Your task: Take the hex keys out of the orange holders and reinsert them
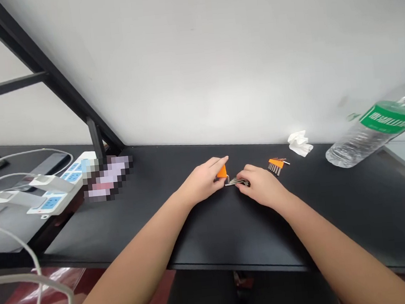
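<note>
Over the middle of the black desk [152, 223], my left hand [205, 181] is closed on a small orange piece [222, 171], mostly covered by the fingers. My right hand [261, 184] pinches a bundle of thin metal pieces [239, 181]; their exact kind is too small to tell. The ends of this bundle reach left to the fingertips of my left hand, by the orange piece. Just beyond my right hand lies an orange holder [277, 163] with several short metal bits in a row, and a thin rod sticks out at its right.
At the back lies a crumpled white tissue [299, 143]. A clear plastic bottle [375, 128] with a green label leans at the right. On the left are a power strip [62, 184] with plugged-in chargers, white cables [15, 232], a blurred-out flat item [109, 178] and a black metal frame [65, 100].
</note>
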`<state>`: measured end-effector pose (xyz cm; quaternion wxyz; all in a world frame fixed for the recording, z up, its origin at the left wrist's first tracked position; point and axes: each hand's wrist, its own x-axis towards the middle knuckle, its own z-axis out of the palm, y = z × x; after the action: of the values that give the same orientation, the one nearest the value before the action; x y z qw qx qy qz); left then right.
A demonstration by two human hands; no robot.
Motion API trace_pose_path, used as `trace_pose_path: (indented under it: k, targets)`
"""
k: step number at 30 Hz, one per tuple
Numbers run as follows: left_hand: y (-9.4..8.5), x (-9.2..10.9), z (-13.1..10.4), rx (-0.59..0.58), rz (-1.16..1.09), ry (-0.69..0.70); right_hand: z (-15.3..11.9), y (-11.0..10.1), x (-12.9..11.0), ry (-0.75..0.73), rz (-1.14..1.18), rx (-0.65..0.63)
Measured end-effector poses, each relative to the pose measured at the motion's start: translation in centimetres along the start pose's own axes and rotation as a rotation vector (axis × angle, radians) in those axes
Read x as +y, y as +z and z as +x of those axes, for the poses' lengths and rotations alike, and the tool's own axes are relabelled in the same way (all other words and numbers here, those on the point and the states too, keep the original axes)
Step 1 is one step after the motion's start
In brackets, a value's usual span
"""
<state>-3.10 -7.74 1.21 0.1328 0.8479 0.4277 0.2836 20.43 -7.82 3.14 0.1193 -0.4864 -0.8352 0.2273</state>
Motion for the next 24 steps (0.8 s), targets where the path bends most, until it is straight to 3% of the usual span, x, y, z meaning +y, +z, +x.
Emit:
trace_pose_path:
  k: [3, 10, 17, 20, 24]
  targets:
    - [-0.1, -0.8, -0.1, -0.002, -0.011, -0.039, -0.7, 0.2, 0.5, -0.020, -0.219, -0.037]
    - [1.0, -1.7, 0.1, -0.023, -0.085, -0.030, -0.6, 0.2, -0.3, -0.037, -0.460, -0.085]
    - [-0.1, 0.4, 0.2, 0.003, 0.113, -0.151, -0.5, 0.4, -0.1, -0.126, -0.470, -0.083]
    - [0.0, 1.1, 0.4, -0.040, 0.074, -0.119, -0.7, 0.6, -0.2, -0.128, -0.482, -0.051]
    - [0.6, 0.1, 0.1, -0.031, -0.086, -0.134, -0.6, 0.8, -0.1, -0.109, -0.507, -0.026]
